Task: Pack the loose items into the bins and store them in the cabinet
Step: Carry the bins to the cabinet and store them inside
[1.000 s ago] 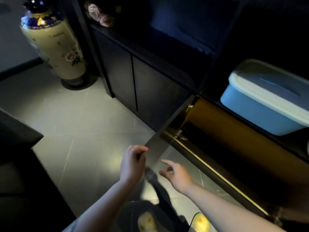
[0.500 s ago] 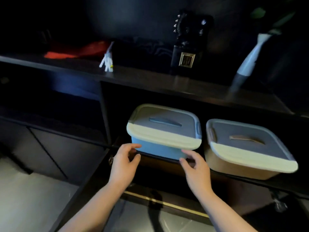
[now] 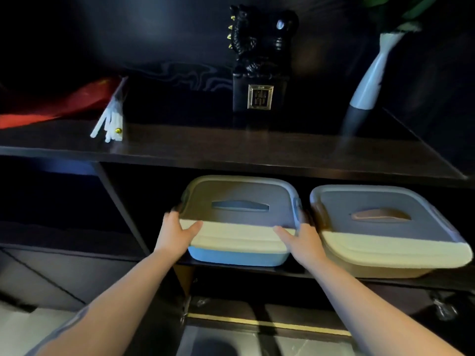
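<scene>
Two hands on the blue bin (image 3: 237,256), one per short end

Left hand (image 3: 174,233) and right hand (image 3: 303,240) grip its lid rim, fingers curled over the sides, thumbs in front. Bin's long axis runs between my palms, just left of the tan bin (image 3: 380,268) on the cabinet shelf (image 3: 437,282).

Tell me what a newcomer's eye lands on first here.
Two lidded bins side by side in the open cabinet: the blue bin, with the left hand and right hand gripping its front corners, and the tan bin to its right. On the shelf above stands a black dragon statue.
</scene>
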